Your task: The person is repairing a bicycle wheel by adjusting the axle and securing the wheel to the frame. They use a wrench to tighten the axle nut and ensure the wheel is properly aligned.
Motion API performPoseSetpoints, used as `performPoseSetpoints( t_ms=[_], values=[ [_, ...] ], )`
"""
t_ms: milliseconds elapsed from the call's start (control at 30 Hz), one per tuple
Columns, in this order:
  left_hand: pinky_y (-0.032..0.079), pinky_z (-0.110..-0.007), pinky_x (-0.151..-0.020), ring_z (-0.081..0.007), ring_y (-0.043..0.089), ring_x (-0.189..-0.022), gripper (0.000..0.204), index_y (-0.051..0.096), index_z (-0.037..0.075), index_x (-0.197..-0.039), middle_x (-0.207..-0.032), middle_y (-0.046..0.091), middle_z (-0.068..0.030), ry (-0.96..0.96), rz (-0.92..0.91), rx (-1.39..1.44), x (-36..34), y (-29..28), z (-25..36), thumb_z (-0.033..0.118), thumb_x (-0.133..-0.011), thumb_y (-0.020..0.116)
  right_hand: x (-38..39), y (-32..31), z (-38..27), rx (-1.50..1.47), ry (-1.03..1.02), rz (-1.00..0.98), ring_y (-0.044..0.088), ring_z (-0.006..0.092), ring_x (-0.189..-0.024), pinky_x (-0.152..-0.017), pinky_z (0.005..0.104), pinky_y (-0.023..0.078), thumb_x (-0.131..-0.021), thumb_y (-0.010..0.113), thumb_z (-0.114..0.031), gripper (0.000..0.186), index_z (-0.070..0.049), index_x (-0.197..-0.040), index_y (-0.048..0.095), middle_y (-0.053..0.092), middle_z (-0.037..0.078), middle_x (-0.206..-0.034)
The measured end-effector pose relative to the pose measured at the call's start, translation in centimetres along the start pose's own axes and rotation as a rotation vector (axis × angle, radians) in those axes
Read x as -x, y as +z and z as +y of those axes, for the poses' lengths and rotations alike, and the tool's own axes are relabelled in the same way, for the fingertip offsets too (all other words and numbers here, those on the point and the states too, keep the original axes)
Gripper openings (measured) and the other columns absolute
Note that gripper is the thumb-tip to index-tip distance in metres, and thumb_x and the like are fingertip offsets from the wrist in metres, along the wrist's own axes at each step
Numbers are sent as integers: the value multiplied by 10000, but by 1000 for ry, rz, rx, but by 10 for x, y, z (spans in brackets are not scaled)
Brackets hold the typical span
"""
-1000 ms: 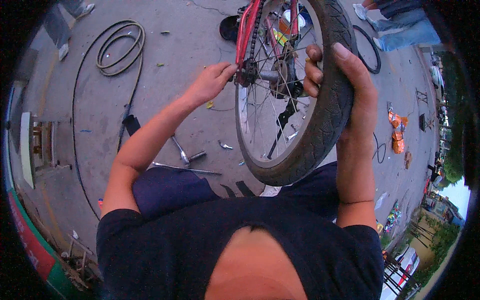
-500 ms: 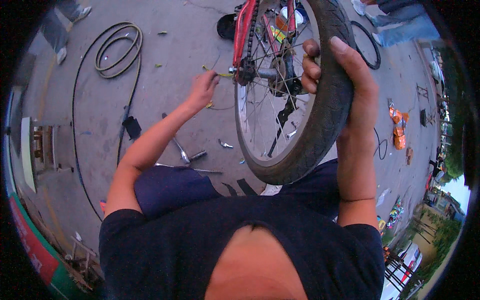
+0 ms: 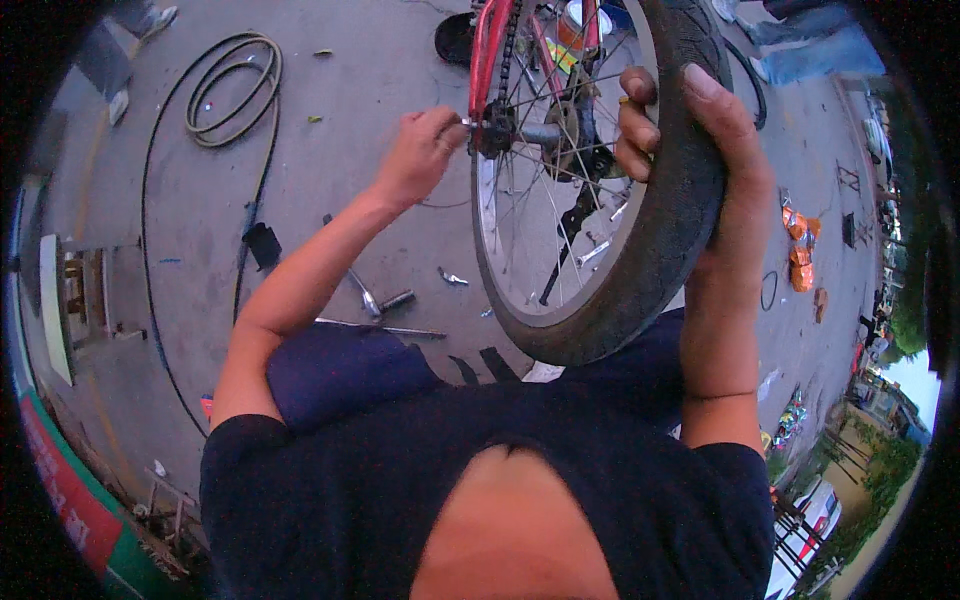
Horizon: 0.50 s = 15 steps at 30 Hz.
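My right hand [image 3: 725,150] grips the black tire [image 3: 655,250] of a bicycle wheel, thumb over the tread and fingers curled inside the rim. The wheel is still mounted between the bicycle's red frame tubes [image 3: 488,50]. A chain [image 3: 508,60] runs to the sprocket [image 3: 493,138] on the wheel's left side. At the left end of the axle [image 3: 466,122], the fingers of my left hand [image 3: 418,155] are pinched together on the small metal tip, largely covering it. Spokes and a silver hub [image 3: 537,132] show through the wheel.
On the ground lie a ratchet-like tool [image 3: 368,298], a dark socket [image 3: 398,300], a long thin rod [image 3: 395,329] and a small metal part [image 3: 452,276]. A coiled hose [image 3: 278,95] lies left, orange packets [image 3: 800,245] right. Other people's legs [image 3: 815,50] show at top.
My left hand has moved up and right, its fingers closing on the axle end. The wheel and my right hand have shifted slightly to the right.
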<state>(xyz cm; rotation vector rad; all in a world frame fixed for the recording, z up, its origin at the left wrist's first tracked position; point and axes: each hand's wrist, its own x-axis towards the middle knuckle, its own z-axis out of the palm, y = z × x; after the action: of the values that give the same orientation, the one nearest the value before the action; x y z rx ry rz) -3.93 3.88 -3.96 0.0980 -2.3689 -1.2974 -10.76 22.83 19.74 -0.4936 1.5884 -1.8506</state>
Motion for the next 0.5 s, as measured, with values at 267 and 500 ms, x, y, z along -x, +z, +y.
performPoseSetpoints(
  t_ms=[267,500],
  values=[
    [309,-375,-775,-287,506,-738,165,528,64,-799,-752,528,-102,-20,20,-85,5,-2,-9,200,-888,503,-4,-1,2,20,25,9,443,114,-694,-559,234,387,-881,497,-261,428,84,-1124,422,503,136,-945],
    [307,-379,-764,-281,515,-734,167,521,60,-790,-749,530,-94,55,80,-114,9,-2,-24,201,-881,522,-6,1,-2,44,28,9,459,120,-698,-570,235,392,-876,507,-268,436,84,-1121,430,511,142,-953]
  ],
)
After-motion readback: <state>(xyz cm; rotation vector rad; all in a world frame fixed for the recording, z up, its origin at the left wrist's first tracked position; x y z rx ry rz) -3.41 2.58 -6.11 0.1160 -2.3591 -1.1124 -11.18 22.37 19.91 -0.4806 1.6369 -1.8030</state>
